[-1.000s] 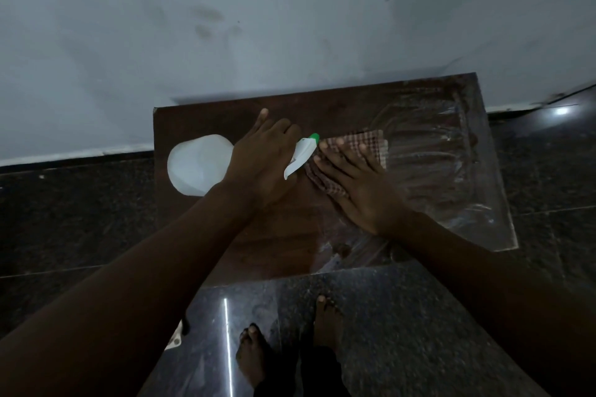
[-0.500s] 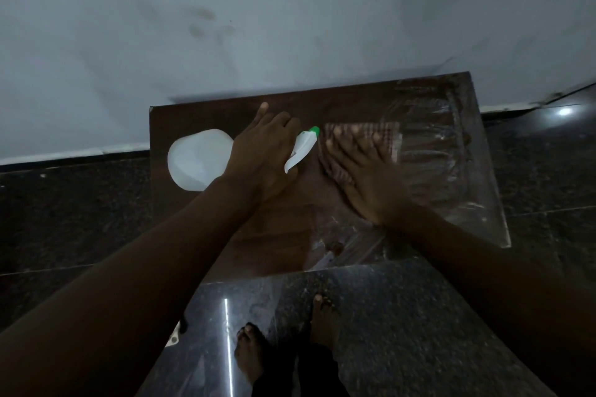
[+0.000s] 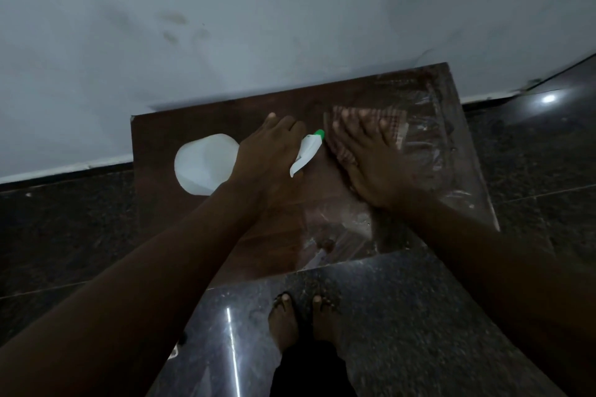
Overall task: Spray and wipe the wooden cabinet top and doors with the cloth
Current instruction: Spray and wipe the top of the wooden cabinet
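The dark wooden cabinet top [image 3: 180, 132] stands against a pale wall, its right half wet and streaked. My left hand [image 3: 271, 155] grips the neck of a white spray bottle [image 3: 203, 164] lying over the left half; its white trigger head with a green nozzle [image 3: 308, 150] points right. My right hand [image 3: 367, 155] lies flat, fingers spread, pressing a brown checked cloth [image 3: 395, 121] onto the top near the back right. The cloth is mostly hidden under the hand. The cabinet doors are out of sight below the front edge.
Dark polished stone floor [image 3: 403, 316] surrounds the cabinet. My bare feet [image 3: 300, 319] stand just in front of its front edge. The white wall [image 3: 258, 26] rises directly behind the cabinet, with a pale skirting strip at its base.
My right hand has slid the cloth away from the middle toward the back right of the top. My left hand and the bottle have stayed in place.
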Available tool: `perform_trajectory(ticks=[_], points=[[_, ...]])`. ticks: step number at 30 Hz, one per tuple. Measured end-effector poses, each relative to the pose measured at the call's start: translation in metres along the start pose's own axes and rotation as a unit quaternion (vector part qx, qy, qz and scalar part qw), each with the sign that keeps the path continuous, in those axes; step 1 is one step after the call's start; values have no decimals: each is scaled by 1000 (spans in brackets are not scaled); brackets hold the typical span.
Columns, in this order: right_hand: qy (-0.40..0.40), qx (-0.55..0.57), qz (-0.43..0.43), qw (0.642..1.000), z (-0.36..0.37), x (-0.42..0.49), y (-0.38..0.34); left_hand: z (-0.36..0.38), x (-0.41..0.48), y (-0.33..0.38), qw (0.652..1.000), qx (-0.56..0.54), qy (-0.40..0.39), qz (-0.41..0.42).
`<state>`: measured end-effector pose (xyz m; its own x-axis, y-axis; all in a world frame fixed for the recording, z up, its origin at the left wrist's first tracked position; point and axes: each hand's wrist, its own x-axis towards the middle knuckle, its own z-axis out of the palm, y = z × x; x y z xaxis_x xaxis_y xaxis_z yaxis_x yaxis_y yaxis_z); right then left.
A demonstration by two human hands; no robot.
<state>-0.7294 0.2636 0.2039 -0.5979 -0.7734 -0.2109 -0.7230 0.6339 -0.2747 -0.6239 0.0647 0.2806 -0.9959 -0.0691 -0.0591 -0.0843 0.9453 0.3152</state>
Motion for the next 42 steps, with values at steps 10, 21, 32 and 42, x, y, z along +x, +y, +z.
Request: perform_trajectory(ticks=[10,21,32,42], points=[[-11,8,-5,1000,1,-29,10,-6,-1,11,1000,-12,-5,15],[0,-20,-7,1000,-1,-33,35,-1,12,37,999,-14,-14,-35],[0,4,-3,1000,-15,-18,77,2,34,74,998,21,-18,-57],[-22,-74,-101,992,6,-77,74,8,56,92,998,15,-11,-68]])
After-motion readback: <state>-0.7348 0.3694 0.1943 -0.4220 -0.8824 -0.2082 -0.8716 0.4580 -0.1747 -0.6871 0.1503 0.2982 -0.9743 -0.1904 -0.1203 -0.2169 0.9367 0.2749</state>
